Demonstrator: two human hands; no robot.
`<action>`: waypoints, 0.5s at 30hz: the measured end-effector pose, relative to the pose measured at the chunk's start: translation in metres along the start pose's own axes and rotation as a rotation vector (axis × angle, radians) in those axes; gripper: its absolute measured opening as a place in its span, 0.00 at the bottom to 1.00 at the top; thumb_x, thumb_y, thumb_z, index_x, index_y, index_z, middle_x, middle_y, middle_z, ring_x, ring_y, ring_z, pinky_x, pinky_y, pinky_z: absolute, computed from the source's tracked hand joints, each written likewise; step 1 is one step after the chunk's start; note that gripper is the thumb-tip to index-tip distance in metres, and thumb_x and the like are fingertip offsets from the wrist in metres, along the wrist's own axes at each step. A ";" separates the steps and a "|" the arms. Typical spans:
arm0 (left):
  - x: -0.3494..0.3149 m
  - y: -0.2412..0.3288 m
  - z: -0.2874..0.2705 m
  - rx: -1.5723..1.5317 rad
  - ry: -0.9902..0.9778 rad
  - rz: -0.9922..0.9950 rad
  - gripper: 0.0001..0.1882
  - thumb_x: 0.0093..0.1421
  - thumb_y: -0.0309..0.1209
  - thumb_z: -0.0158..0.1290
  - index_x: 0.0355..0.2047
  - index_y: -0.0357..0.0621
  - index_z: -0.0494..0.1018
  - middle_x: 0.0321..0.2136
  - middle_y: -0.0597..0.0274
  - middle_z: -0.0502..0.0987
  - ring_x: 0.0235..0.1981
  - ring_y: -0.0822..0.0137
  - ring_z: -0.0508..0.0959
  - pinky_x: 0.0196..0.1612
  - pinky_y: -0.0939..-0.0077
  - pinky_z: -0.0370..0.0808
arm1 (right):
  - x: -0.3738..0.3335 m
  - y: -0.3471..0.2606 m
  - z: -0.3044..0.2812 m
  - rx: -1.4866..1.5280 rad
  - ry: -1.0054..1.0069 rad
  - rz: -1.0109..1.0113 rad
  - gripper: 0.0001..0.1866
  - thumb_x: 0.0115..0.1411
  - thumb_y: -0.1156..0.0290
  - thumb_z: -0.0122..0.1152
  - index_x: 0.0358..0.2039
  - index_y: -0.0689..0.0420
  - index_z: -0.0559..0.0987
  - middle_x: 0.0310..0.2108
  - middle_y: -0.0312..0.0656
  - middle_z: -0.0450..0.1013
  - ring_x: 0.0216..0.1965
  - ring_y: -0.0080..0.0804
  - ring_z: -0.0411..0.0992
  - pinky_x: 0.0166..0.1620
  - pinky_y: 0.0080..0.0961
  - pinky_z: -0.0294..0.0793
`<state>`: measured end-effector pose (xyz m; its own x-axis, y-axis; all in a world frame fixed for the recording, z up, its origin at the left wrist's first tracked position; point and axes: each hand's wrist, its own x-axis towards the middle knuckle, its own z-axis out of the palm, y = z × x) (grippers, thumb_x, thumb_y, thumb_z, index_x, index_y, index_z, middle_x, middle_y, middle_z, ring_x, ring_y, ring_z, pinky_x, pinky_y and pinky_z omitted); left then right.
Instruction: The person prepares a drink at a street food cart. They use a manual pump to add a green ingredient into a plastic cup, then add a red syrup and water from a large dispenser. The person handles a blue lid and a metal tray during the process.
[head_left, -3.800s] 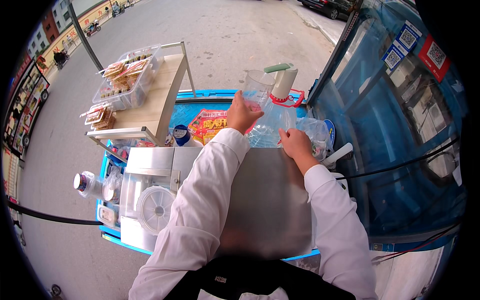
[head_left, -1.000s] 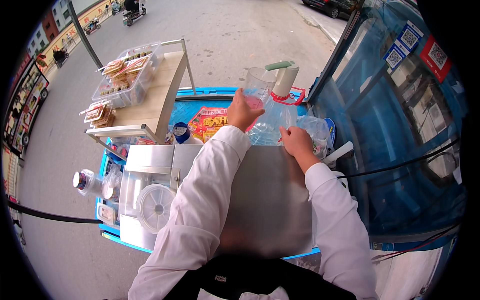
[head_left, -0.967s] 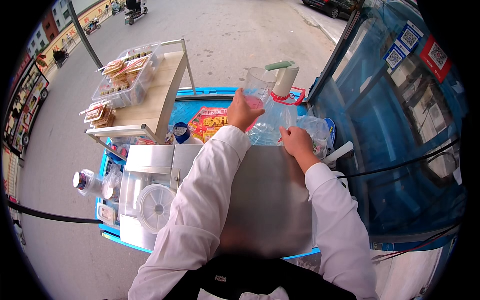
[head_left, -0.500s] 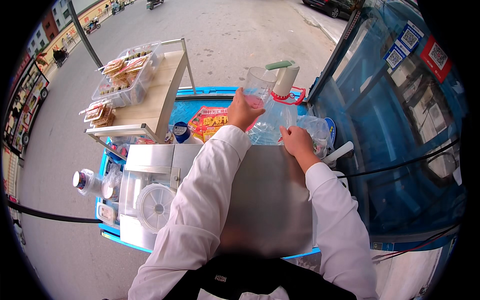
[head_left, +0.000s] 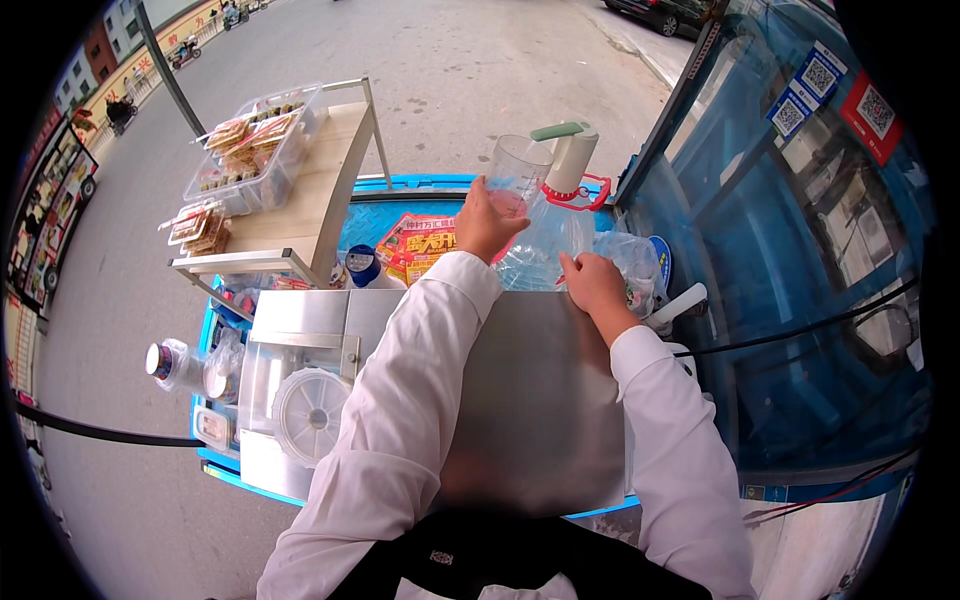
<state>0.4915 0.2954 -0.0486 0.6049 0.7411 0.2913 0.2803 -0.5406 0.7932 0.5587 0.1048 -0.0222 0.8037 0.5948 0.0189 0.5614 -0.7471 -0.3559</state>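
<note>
My left hand [head_left: 486,224] is wrapped round a clear measuring cup [head_left: 521,163], held up at the far side of the metal counter. Pinkish red shows low in the cup; I cannot tell if that is liquid or something seen through it. The green spout of a white pump [head_left: 574,162] reaches over the cup's rim. That pump sits on a large clear water bottle [head_left: 543,243], with a red ring handle [head_left: 594,192] at its neck. Closed fingers of my right hand [head_left: 595,283] rest beside the bottle's near side, with a bit of red at their tips; what they grip is hidden.
Before me lies a steel counter lid [head_left: 540,400], with a round clear lid [head_left: 312,415] to its left. Boxed snacks [head_left: 245,150] stand on a raised wooden shelf [head_left: 305,205]. A blue-framed panel [head_left: 800,260] closes the right side. A black cable [head_left: 800,325] crosses there.
</note>
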 end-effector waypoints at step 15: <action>0.000 0.001 -0.002 -0.012 -0.001 0.002 0.53 0.35 0.40 0.71 0.59 0.33 0.56 0.52 0.43 0.71 0.51 0.49 0.74 0.51 0.63 0.73 | 0.002 0.001 0.003 -0.005 0.011 -0.002 0.26 0.61 0.48 0.50 0.27 0.59 0.81 0.31 0.52 0.78 0.36 0.53 0.76 0.42 0.43 0.74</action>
<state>0.4903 0.2955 -0.0467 0.6063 0.7394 0.2928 0.2702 -0.5378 0.7986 0.5603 0.1055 -0.0252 0.8048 0.5929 0.0294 0.5636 -0.7475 -0.3515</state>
